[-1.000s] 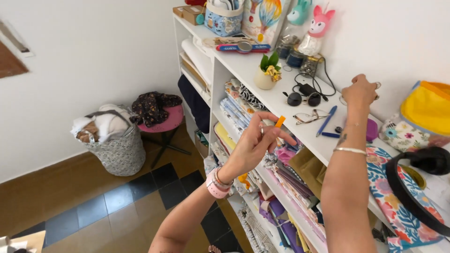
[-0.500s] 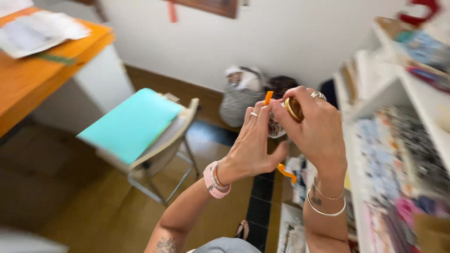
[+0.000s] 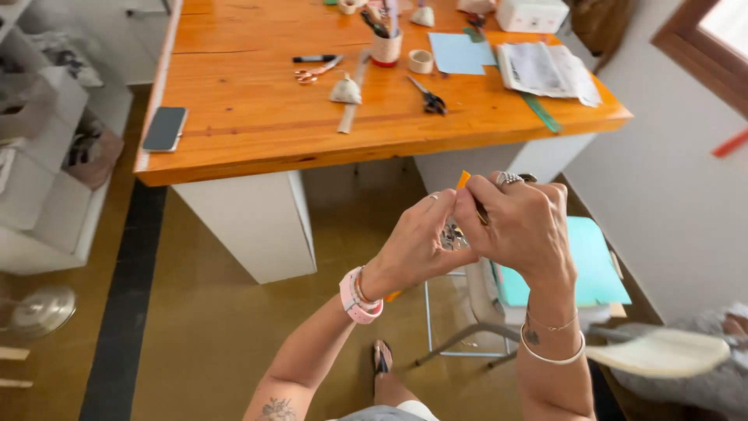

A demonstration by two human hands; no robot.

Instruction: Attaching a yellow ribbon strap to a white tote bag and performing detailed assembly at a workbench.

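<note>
Both my hands are raised together in front of me, above the floor and a chair. My left hand [image 3: 418, 243] wears a pink wristband and pinches a thin orange tool [image 3: 463, 180], whose tip sticks up between my fingers. My right hand [image 3: 520, 226], with a ring and bracelets, curls around a small dark and silvery object [image 3: 453, 235] that is mostly hidden by my fingers. The two hands touch each other at the fingertips.
An orange wooden table [image 3: 257, 132] on white supports stands ahead. On it lie a phone [image 3: 165, 129], scissors [image 3: 427, 97], a cup of tools [image 3: 385, 45], tape roll, blue sheet and papers. A chair with a teal seat [image 3: 592, 265] is below my hands. White shelves [image 3: 31, 179] stand left.
My view has swung from the wall shelves round to the wooden table. My hands, apart a second ago, have come together around the small object and the orange tool.
</note>
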